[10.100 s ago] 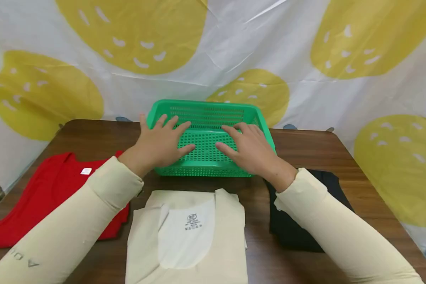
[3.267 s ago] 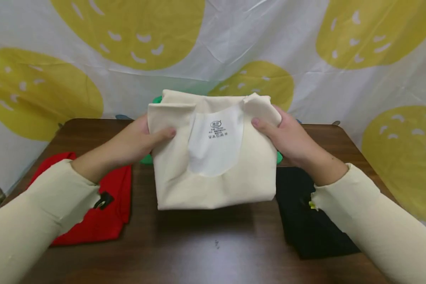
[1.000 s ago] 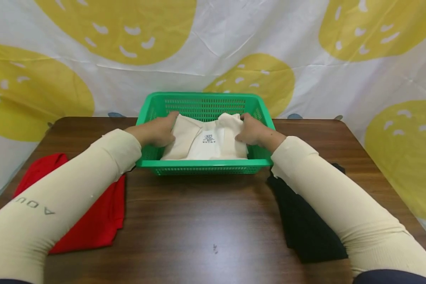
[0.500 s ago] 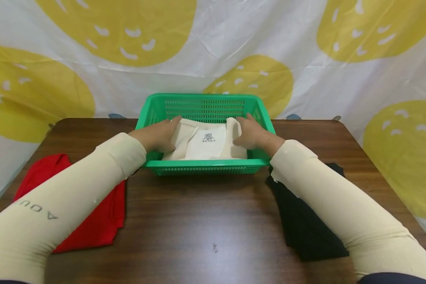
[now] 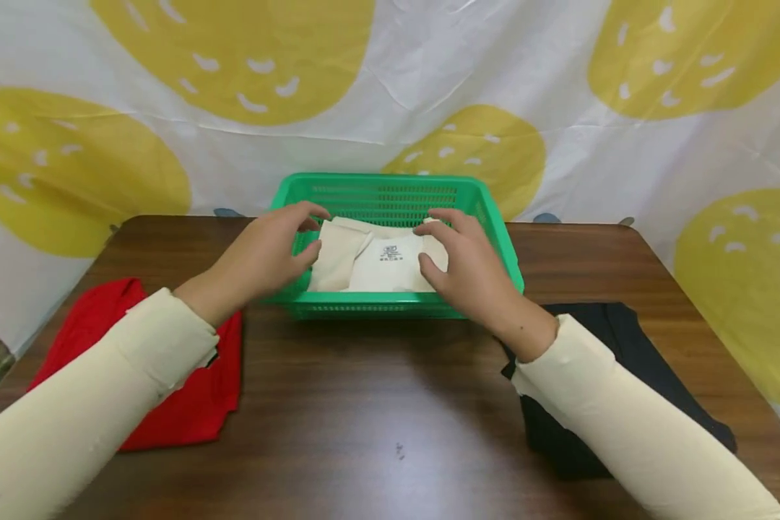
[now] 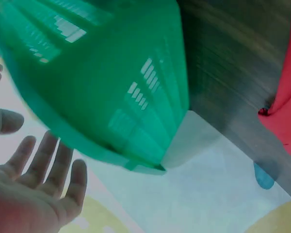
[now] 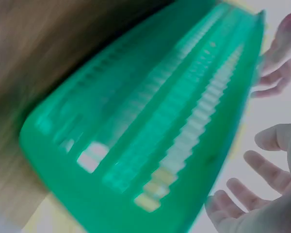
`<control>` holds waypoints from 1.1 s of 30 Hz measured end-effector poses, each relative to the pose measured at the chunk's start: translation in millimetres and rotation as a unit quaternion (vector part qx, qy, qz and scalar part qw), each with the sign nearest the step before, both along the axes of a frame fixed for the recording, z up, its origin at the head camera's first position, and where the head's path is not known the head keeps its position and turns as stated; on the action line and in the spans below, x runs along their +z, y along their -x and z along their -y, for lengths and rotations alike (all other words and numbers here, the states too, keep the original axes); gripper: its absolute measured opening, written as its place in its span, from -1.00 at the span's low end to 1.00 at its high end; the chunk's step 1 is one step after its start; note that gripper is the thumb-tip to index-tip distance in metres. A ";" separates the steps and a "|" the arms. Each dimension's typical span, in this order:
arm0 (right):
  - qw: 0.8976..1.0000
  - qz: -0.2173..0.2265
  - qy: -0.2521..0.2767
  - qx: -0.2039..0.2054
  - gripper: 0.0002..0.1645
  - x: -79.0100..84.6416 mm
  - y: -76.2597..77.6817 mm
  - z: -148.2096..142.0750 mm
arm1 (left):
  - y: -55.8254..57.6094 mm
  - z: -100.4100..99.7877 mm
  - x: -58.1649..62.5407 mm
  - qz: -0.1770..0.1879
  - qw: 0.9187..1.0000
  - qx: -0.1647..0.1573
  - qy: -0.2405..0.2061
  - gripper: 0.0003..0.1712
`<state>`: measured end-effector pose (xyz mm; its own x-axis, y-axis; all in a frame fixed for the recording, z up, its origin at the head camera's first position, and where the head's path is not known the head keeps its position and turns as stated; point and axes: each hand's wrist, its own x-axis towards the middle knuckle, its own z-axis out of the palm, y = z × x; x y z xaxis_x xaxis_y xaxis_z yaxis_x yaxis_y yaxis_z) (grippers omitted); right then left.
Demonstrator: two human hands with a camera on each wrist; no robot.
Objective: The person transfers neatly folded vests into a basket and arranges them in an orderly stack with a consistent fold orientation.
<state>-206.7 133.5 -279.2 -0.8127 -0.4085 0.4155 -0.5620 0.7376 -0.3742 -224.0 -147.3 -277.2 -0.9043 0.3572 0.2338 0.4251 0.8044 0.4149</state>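
Observation:
A folded cream shirt (image 5: 341,253) with a white printed neck panel lies inside the green plastic basket (image 5: 377,297) at the back middle of the table. My left hand (image 5: 260,249) hovers over the basket's left side, fingers loosely bent and holding nothing. Over the right side hangs my right hand (image 5: 471,267), thumb and fingers spread apart, also holding nothing. In the left wrist view the basket wall (image 6: 97,73) is beside the relaxed left fingers. The right wrist view is blurred, with the right hand (image 7: 262,194) apart from the basket's side.
Folded red clothing (image 5: 188,404) lies on the left of the brown wooden table (image 5: 377,433). Dark folded clothing (image 5: 572,433) lies on the right, partly under the right forearm. A white curtain (image 5: 234,166) with yellow shapes hangs behind the table.
Both hands carried the cream shirt from the table front into the basket. Since half a second ago they have let go of it and risen back toward me.

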 end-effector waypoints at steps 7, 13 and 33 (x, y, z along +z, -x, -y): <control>0.987 -0.051 0.138 0.063 -0.75 -8.6 -57.7 6.5 | -58.4 11.3 3.7 -0.101 0.994 0.003 -0.031 -0.52; 0.977 0.005 0.172 0.129 -0.78 -18.2 -80.6 13.3 | -98.9 40.6 -5.3 -0.096 0.995 0.016 0.006 -0.53; 0.973 0.091 0.077 0.196 -0.84 -42.5 -73.3 23.6 | -86.5 157.6 -68.7 0.114 0.974 0.102 0.167 -0.19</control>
<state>-133.4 110.0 -321.6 -0.6733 -0.6457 0.3602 -0.7029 0.4078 -0.5827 -137.5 -304.9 -345.9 -0.9791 0.1871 -0.0803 0.1703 0.9687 0.1806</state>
